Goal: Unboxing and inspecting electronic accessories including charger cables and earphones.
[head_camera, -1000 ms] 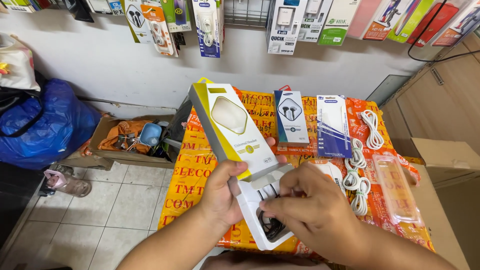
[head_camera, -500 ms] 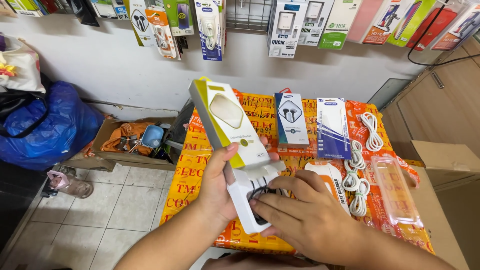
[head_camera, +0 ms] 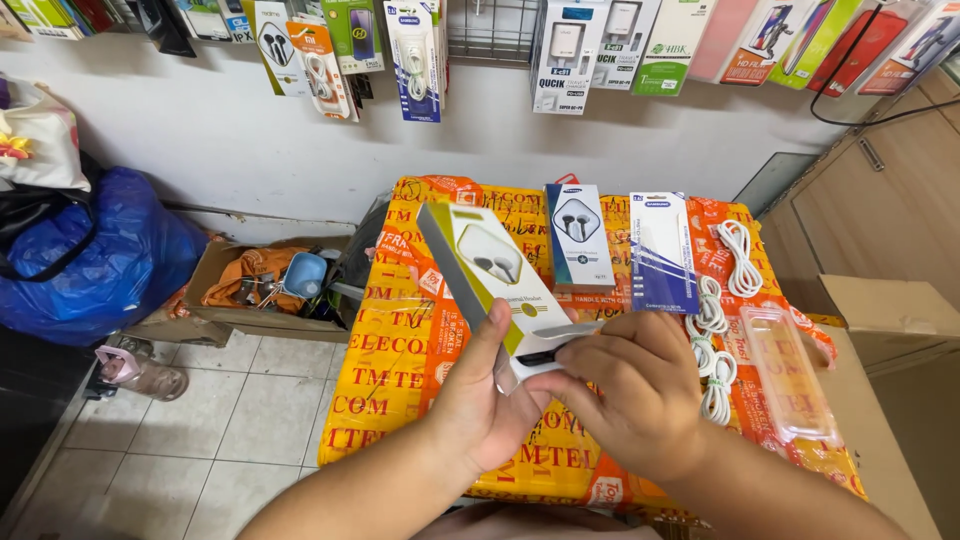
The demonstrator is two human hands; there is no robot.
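Since a moment ago the white inner tray has slid almost fully back into the white and yellow-green cardboard earphone box with a clear window (head_camera: 492,272), and the box has tipped lower, closer to the tabletop. Only a short lip of the tray and a bit of black cable show at the near end.

From where I stand, the left hand (head_camera: 488,400) wraps the box's lower end from the side, thumb laid along the face and palm closed around it. The right hand (head_camera: 628,392) is curled at the near end, fingertips pressing on the tray's exposed edge. White earbuds show through the window.

Both hands hold the box above a carton wrapped in orange and yellow printed tape (head_camera: 400,370), which serves as a table. On it, just beyond the hands, lie a white and dark-blue earphone package (head_camera: 576,238) and a blue and white flat cable package (head_camera: 662,252). Further right are several coiled white cables (head_camera: 722,330) and a clear plastic blister case (head_camera: 787,372).

Packaged accessories hang on the wall above (head_camera: 420,55). On the tiled floor at the left sit a big blue plastic bag (head_camera: 100,255) and an open cardboard box of clutter (head_camera: 265,280).
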